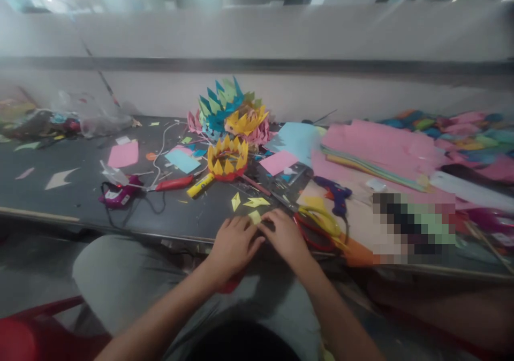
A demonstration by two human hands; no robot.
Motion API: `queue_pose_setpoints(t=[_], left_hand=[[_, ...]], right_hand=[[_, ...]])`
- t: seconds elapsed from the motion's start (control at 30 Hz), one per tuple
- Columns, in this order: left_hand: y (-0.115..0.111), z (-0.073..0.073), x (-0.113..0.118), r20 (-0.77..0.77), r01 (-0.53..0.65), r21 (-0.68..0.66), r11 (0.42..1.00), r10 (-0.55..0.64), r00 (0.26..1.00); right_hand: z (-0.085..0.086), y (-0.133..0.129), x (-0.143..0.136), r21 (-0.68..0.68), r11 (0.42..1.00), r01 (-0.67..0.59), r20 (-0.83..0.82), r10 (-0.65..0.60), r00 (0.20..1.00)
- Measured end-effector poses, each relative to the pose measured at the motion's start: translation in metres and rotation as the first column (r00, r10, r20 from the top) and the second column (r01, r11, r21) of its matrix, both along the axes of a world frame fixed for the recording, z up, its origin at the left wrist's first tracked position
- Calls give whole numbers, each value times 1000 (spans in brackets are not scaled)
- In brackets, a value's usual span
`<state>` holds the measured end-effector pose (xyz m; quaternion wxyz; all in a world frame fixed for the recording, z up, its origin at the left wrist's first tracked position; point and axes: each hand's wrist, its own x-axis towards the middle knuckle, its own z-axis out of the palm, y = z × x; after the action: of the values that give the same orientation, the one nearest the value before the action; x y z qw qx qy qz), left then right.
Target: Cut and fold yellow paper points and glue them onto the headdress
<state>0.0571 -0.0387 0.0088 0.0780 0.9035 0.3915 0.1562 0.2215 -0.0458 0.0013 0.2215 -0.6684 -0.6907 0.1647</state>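
A small piece of yellow paper (255, 217) lies at the table's front edge between my two hands. My left hand (236, 241) rests at its left side, fingers bent over the tabletop and pressing at the paper. From the right, my right hand (284, 234) pinches the paper's edge between thumb and fingertips. Just beyond are two folded yellow paper pieces, one a pointed diamond (235, 202) and the other a flatter shape (257, 202). Farther back stands a yellow paper crown (227, 157) with a red base. Scissors with red and yellow handles (317, 227) lie by my right hand.
A yellow glue stick (199, 186), a red-handled tool (174, 183) and a purple glue gun (120, 192) lie left. To the right are a blue glue gun (335, 192) and stacked pink paper (381, 147). Colourful paper crowns (225, 109) are heaped by the wall.
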Motion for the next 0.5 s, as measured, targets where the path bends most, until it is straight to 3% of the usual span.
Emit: queue_pose_setpoints(t=[0.17, 0.27, 0.37, 0.5], left_hand=[[10, 4, 1, 8, -63, -29, 998, 63, 998], [33, 2, -3, 108, 4, -34, 999, -1, 994], [47, -1, -7, 108, 79, -114, 990, -67, 992], [47, -3, -7, 118, 24, -205, 979, 0, 993]], right_hand=[[3, 1, -2, -32, 998, -50, 45, 51, 998], [6, 11, 5, -55, 980, -189, -19, 188, 982], [9, 19, 9, -56, 953, -298, -65, 294, 954], [10, 21, 5, -59, 965, -257, -111, 250, 962]])
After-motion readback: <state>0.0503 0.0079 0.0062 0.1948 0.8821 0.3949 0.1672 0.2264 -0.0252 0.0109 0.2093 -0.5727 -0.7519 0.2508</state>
